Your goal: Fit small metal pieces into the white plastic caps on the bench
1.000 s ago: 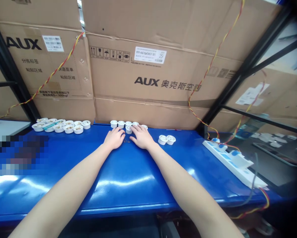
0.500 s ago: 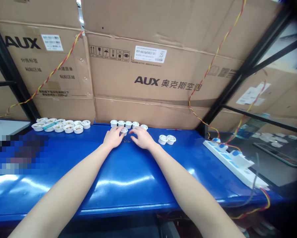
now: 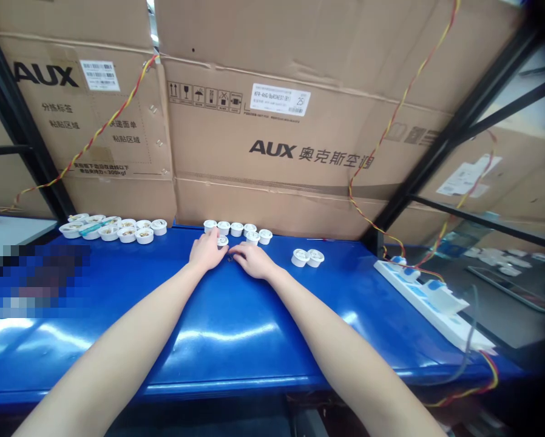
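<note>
One white cup (image 3: 223,241) is held in the curled left hand (image 3: 204,251). The right hand (image 3: 254,260), fingers narrowed, nears small dark pieces (image 3: 230,259); its hold cannot be told.

Tabletop (image 3: 236,303) blue; small cups (image 3: 315,259) white; cardboard (image 3: 209,145) brown, printed black; cord (image 3: 100,132) red-yellow twist; power strip (image 3: 436,309) white, blue

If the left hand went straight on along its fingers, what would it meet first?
Likely the leftmost small, round, white plastic-looking cup in the middle group, before the brown cardboard wall; the left hand overlaps that cup in view, so any gap is unclear.
</note>
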A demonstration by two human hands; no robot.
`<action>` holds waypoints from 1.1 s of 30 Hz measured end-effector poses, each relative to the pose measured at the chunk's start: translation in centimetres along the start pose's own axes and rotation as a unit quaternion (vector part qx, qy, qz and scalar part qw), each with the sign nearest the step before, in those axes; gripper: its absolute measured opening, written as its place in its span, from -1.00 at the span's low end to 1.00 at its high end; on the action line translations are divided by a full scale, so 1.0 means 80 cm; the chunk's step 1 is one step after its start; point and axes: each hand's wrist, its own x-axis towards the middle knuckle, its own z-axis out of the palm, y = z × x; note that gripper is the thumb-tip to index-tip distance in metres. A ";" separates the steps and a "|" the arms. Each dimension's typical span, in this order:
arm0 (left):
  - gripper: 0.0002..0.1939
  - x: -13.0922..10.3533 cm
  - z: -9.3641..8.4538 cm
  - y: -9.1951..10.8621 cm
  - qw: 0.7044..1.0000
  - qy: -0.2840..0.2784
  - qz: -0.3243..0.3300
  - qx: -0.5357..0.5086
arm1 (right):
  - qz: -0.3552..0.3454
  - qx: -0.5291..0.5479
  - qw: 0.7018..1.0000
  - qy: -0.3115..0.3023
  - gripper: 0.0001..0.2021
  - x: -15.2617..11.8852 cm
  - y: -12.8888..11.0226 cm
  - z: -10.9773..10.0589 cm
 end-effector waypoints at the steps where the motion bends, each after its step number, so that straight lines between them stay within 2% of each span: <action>1: -0.71 0.000 0.000 0.000 1.000 0.000 0.001 -0.001 | -0.004 0.007 1.000 -0.002 -0.74 0.001 0.001 0.002; 14: -0.74 0.000 0.000 0.000 1.000 -0.003 0.009 0.000 | -0.012 0.028 0.999 -0.011 -0.83 0.005 0.011 0.005; 25: -0.73 -0.002 -0.001 0.001 1.000 -0.009 0.004 0.003 | 0.055 0.031 0.998 0.002 -0.89 0.006 -0.001 0.003; 33: -0.72 -0.001 -0.001 0.001 1.000 -0.009 0.007 0.013 | 0.054 0.055 0.997 -0.010 -0.92 0.007 0.006 0.007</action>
